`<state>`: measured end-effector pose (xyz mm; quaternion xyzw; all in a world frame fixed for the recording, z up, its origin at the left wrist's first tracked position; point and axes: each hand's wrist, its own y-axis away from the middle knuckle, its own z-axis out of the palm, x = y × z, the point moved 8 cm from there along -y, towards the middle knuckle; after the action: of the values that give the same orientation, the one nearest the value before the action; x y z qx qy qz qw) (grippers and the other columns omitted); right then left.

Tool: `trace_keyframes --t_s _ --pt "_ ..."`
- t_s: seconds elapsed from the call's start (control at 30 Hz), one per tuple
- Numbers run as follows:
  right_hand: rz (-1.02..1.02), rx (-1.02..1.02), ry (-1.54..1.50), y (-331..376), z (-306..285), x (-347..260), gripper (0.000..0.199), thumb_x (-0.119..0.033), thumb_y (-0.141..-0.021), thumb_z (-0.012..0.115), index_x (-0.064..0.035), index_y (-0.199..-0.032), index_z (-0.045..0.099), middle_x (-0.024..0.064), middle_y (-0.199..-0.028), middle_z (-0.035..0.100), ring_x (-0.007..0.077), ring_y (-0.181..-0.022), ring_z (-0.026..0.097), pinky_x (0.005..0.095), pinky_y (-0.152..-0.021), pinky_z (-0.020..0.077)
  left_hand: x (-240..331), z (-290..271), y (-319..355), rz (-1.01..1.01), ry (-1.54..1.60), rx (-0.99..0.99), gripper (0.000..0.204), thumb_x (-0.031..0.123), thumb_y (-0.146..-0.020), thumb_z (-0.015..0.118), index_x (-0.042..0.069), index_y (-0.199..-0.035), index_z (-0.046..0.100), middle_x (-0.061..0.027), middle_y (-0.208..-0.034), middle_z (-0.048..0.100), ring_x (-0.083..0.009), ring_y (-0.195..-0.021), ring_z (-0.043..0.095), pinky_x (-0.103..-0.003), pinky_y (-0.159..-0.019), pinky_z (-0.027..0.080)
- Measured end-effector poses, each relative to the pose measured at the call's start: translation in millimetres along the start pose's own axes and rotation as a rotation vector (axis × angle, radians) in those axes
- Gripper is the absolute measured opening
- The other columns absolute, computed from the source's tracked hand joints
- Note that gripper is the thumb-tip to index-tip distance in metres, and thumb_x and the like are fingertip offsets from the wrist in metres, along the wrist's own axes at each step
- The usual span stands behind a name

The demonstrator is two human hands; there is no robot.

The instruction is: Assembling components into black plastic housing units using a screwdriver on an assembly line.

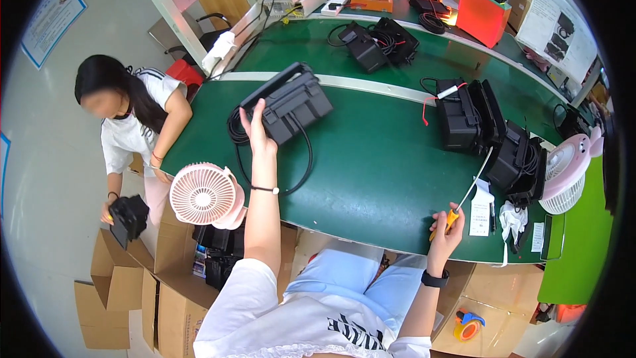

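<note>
Green table [371, 179], black case [298, 107] just beyond left hand [260, 136], touching, grip unclear, right hand [445, 238] gripping screwdriver [453, 217]

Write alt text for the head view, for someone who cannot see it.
A person's left hand touches a black plastic box at a green workbench; the right hand holds a screwdriver with a yellow handle. A round pale-pink fan sits at the near left edge, and a co-worker beyond holds a black object.
</note>
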<state>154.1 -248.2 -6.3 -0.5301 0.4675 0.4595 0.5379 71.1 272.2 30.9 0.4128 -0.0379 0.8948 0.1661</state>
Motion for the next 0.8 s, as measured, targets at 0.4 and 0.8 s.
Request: trace_keyframes --t_s 0.4,0.8 --pt "0.044 0.002 0.051 -2.3 0.0 2.2 0.027 -0.010 -0.099 0.058 -0.0048 -0.125 0.054 0.0020 -0.079 0.061 0.0038 -0.062 0.050 0.0182 -0.056 0.0416 19.5 17.9 82.3 0.140 0.033 0.037 0.069 0.023 -0.093 0.064 0.021 -0.152 0.029 -0.0085 -0.151 0.035 -0.0216 -0.137 0.036 -0.044 -0.112 0.025" --pt "0.077 0.045 0.041 -3.1 -1.7 0.7 0.024 -0.002 -0.094 0.060 -0.0015 -0.118 0.057 0.0045 -0.075 0.066 0.0056 -0.059 0.057 0.0205 -0.053 0.0462 -145.7 287.2 11.3 0.909 -1.607 -0.752 0.087 0.017 -0.074 0.077 0.031 -0.148 0.035 -0.0188 -0.158 0.015 -0.0552 -0.139 0.020 -0.067 -0.103 0.035"
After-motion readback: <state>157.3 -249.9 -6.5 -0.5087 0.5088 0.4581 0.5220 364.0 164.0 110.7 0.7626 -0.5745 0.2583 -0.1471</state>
